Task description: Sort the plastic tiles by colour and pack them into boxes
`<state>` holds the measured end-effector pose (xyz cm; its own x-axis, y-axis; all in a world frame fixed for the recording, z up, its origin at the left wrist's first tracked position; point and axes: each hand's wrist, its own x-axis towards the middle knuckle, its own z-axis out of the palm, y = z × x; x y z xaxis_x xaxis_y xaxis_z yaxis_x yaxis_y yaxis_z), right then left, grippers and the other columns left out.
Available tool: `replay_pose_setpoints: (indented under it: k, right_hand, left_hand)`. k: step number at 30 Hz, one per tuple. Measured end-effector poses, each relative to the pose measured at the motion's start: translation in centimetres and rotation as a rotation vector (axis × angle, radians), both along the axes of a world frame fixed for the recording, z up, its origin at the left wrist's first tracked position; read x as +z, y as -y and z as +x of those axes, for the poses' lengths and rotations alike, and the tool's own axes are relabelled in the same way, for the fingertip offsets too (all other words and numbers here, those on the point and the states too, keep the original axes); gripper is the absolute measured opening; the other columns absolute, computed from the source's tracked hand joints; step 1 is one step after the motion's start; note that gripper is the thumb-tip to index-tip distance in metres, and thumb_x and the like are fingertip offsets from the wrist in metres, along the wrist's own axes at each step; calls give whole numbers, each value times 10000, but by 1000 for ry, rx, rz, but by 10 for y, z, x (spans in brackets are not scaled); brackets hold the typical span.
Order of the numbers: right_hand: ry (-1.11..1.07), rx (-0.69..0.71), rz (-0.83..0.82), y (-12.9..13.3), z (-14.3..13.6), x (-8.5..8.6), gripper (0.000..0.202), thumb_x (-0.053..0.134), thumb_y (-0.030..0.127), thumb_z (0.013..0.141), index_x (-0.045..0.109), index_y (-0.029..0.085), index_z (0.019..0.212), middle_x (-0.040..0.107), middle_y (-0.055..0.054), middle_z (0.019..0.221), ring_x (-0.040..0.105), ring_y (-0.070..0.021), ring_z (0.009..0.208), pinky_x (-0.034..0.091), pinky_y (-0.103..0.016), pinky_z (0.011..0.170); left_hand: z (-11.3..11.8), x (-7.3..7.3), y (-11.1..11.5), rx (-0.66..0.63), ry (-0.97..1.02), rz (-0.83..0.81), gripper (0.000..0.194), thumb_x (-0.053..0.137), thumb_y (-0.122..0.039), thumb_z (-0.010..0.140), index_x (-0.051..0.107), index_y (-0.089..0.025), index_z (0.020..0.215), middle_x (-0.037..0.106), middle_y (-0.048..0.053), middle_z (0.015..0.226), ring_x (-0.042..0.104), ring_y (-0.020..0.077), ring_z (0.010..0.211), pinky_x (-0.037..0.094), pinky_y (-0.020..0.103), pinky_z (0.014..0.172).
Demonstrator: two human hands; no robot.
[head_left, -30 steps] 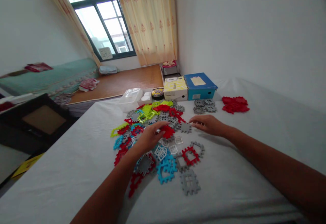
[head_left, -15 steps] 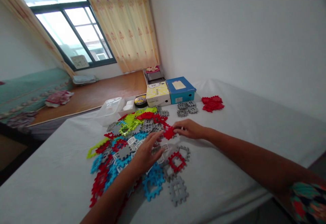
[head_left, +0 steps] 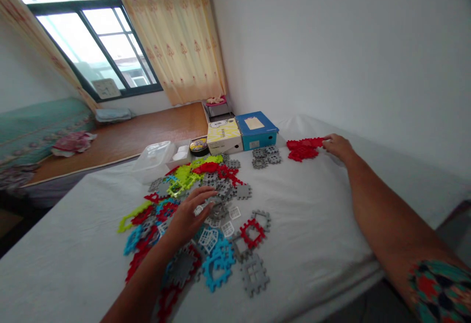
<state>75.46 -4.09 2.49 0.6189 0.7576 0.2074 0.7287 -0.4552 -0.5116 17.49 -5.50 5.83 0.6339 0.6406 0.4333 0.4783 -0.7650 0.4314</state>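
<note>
Over the mixed pile of toothed plastic building tiles, my left hand (head_left: 191, 211) is open, fingers stretched out and holding nothing. Grey tiles (head_left: 220, 209) and small white window-grid pieces (head_left: 208, 239) lie close to its fingertips. My right hand (head_left: 338, 147) reaches to the far right, its fingers pinched on the edge of a red toothed tile (head_left: 317, 141). That tile rests at the right side of a flat group of red tiles (head_left: 302, 152). Just left of this group lies a group of grey tiles (head_left: 265, 156).
Along the back stand a blue box (head_left: 257, 131), a yellow-and-white box (head_left: 225, 136), a round black tin (head_left: 199, 147) and a clear plastic tub (head_left: 155, 159). Blue tiles (head_left: 218, 269), a red frame tile (head_left: 252, 233) and a grey window tile (head_left: 254, 275) lie nearer on the white sheet (head_left: 305, 244).
My right hand has carried the red tile from the pile rightward to the red group. My left hand has drawn back slightly leftward, uncovering grey and white pieces.
</note>
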Motion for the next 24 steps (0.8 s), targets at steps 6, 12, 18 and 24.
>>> replay_pose_setpoints:
  k: [6,12,18,24]
  right_hand:
    - [26,125,-185,-3,-3,-6,307,571,298,812,714,161,1046,738,-62,864,661,-188,784,476,-278,727]
    - [200,9,-130,-3,-9,-11,418,478,489,894,688,192,1100,726,-130,1031,641,-254,919,426,-328,723]
    - [301,73,-8,-8,-45,-2,349,476,438,920,662,241,1141,732,-118,995,633,-234,830,378,-319,656]
    - [439,237,-94,-10,-82,-1,363,477,442,922,657,259,1178,720,-134,1028,631,-252,782,370,-329,634]
  left_hand:
    - [-12,2,-12,86,27,5,267,538,-310,901,681,-238,1114,663,75,1181,623,223,1112,506,428,993]
    - [-27,-4,-23,253,40,2,307,498,-281,905,663,-219,1156,661,86,1179,625,218,1101,502,432,986]
    - [-8,-13,-14,233,-207,82,449,538,-272,895,535,-210,1339,523,110,1410,449,264,1328,358,486,1114]
    - [-1,-12,-7,227,-381,50,493,532,-281,908,469,-254,1396,548,97,1365,459,256,1305,362,462,1095]
